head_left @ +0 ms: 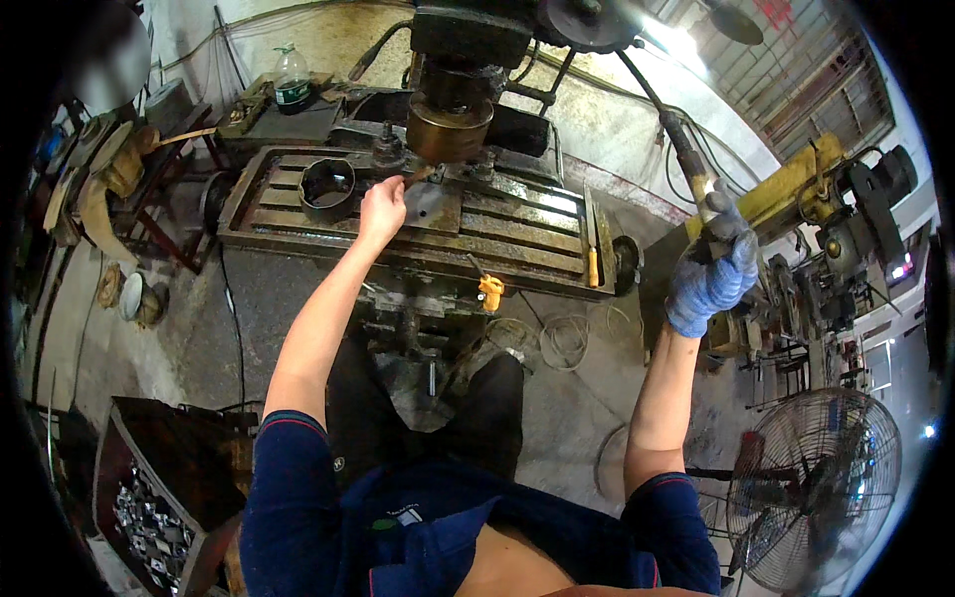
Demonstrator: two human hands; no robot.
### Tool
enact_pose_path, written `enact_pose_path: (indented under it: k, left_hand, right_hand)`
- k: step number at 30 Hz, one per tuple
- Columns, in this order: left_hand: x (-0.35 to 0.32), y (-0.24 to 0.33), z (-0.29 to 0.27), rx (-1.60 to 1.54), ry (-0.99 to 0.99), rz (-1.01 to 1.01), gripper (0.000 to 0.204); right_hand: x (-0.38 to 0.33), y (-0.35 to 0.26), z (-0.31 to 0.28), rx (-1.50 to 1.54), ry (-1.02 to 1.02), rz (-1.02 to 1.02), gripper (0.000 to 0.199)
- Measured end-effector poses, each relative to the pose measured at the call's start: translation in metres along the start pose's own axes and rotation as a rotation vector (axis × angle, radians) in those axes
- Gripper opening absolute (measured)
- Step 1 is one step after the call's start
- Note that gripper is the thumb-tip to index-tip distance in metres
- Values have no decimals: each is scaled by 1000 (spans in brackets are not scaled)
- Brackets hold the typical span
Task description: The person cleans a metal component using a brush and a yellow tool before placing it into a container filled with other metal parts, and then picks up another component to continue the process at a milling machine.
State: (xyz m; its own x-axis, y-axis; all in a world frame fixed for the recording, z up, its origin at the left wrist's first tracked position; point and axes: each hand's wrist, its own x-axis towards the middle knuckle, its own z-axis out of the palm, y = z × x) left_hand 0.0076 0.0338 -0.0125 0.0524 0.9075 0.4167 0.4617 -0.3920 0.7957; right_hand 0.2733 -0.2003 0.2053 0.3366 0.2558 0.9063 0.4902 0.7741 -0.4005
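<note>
My bare left hand (383, 209) is closed in a pinch over the machine table (477, 249). From its fingertips a thin brown stick-like tool (418, 176) points under the machine's round spindle head (450, 127); its tip is too small to make out. Just left of that hand stands a round dark pot (328, 187) with dark liquid in it. My right hand (712, 269), in a blue-grey glove, is raised at the right and wrapped around the grip of a long lever (684, 144) that runs up to the machine's head.
A yellow-handled tool (593, 264) lies along the table's right end. An orange fitting (490, 291) sits at its front edge. A bin of metal parts (154, 527) stands at lower left, a caged fan (814, 488) at lower right. A plastic bottle (291, 80) stands behind.
</note>
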Motion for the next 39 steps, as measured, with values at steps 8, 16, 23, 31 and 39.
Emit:
enact_pose_path:
  k: [8, 16, 23, 31, 39]
  left_hand:
    - [-10, -8, -19, -93, -89, -63, 24]
    - [-21, -21, -91, -6, -22, -16, 24]
    - [-1, -31, -135, 422, 139, 86, 22]
    - [-13, -57, -129, 602, -83, 102, 36]
    - [0, -39, -160, 637, -217, -18, 41]
  right_hand:
    - [-10, 3, 3, 30, 37, 0, 34]
    - [-23, 12, 3, 79, 25, -5, 36]
    - [-32, 22, -3, 56, -6, -51, 37]
    - [-32, 19, -3, 98, 29, 22, 33]
    - [-18, 4, 0, 56, 50, 42, 35]
